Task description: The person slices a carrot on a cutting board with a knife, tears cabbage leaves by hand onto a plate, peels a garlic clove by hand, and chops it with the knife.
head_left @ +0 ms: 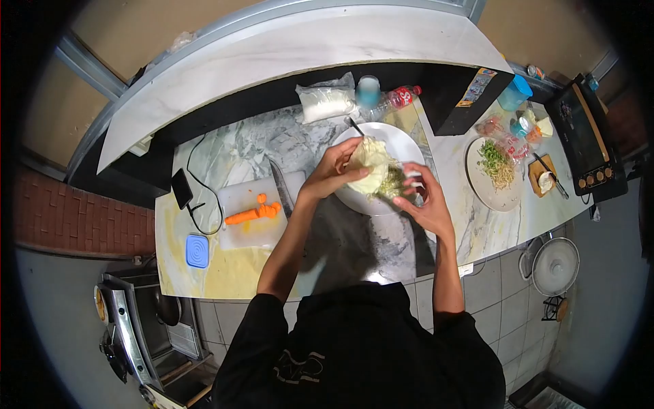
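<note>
With our bent left hand (pixel 338 169), we clamp the pale green leafy cabbage piece (pixel 371 165) in the grip, above the round white plate (pixel 405 143). Our right hand (pixel 426 201) curves beside it, fingers apart.

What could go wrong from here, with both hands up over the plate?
- The knife lies on the cutting board, close to the left forearm; pulling that arm back might brush the blade.
- Bits of the pale leaves in the left hand could drop past the plate rim.
- The dark handle sticks out past the rim; a knuckle might knock it.
</note>
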`<state>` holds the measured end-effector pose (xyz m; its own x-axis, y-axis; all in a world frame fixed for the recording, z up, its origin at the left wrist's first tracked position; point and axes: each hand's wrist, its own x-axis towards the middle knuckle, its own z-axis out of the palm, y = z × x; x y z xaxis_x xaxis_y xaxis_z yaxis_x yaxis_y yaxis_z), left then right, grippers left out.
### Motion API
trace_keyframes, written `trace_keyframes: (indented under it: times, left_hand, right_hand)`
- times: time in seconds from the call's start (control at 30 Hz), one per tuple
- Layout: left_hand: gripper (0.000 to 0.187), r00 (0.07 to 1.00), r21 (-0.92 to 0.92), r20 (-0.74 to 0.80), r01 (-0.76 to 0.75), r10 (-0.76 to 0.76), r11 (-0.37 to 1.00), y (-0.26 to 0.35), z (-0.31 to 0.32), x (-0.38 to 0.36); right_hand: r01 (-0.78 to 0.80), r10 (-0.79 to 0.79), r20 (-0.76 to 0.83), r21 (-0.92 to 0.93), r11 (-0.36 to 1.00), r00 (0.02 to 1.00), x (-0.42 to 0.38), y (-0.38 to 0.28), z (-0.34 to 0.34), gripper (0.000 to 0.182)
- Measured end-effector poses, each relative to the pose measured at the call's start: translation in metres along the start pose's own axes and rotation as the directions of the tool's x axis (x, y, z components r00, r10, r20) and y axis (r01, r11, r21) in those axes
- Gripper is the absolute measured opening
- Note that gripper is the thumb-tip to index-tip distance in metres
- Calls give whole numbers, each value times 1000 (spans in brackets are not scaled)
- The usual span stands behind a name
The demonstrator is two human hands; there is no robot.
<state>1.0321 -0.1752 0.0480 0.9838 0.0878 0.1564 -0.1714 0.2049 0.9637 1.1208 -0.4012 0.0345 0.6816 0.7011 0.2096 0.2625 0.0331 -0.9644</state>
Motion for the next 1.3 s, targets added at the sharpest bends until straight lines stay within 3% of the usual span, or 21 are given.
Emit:
trace_keyframes:
  times: [0.03, 0.1, 0.17, 0.2, 0.33, 0.43, 0.53, 0.73, 0.83, 1.03, 1.13, 1.2, 1.3]
  left_hand:
    - [58, 999, 38, 43, -7, 6, 999, 0, 1, -5]
    - [62, 998, 96, 54, 18, -23, 995, 0, 3, -12]
    - [65, 990, 160, 136, -62, 40, 985, -2, 3, -15]
    - [67, 993, 157, 117, -2, -17, 988, 3, 6, -19]
    - [66, 992, 151, 124, -32, 13, 988, 8, 7, -25]
    - [66, 993, 161, 107, -63, 46, 985, 9, 7, -30]
    - [67, 991, 145, 113, -87, 71, 986, 9, 7, -35]
    - [70, 999, 195, 48, -13, 4, 981, 6, 3, -42]
    - [70, 999, 136, 22, 22, -26, 990, 0, 2, -45]
    - [70, 997, -61, 48, 67, -65, 996, -22, -2, -45]
    - [70, 990, -206, 20, 141, -140, 968, -23, 5, -46]
    - [70, 987, -338, 26, 158, -158, 928, -23, 8, -45]
    - [65, 985, -367, 22, 166, -171, 915, -32, 9, -45]
  right_hand:
    - [1, 0, -2, 2, 1000, 1000, 4, -12, -1, 60]
    - [80, -61, 155, -120, 990, 986, 11, -30, -2, 96]
    - [61, -41, 188, -102, 993, 981, 17, -37, 0, 107]
    - [104, -75, 229, -115, 988, 970, 20, -42, 2, 104]
    - [197, -138, 306, -169, 966, 942, 24, -45, 8, 92]
    - [184, -163, 252, -63, 981, 954, 24, -40, 14, 81]
    - [108, -68, 269, -137, 985, 961, 23, -44, 14, 79]
    - [144, -105, 253, -140, 980, 962, 20, -33, 17, 63]
    - [202, -191, 178, -46, 978, 965, 19, -27, 22, 48]
    - [172, -165, 208, -17, 985, 964, 18, -22, 17, 23]
    - [100, -110, 171, 69, 993, 979, 16, -26, 19, 17]
    - [136, -143, 137, 60, 989, 980, 16, -26, 20, 16]
    - [157, -166, 104, 85, 984, 981, 16, -28, 23, 14]
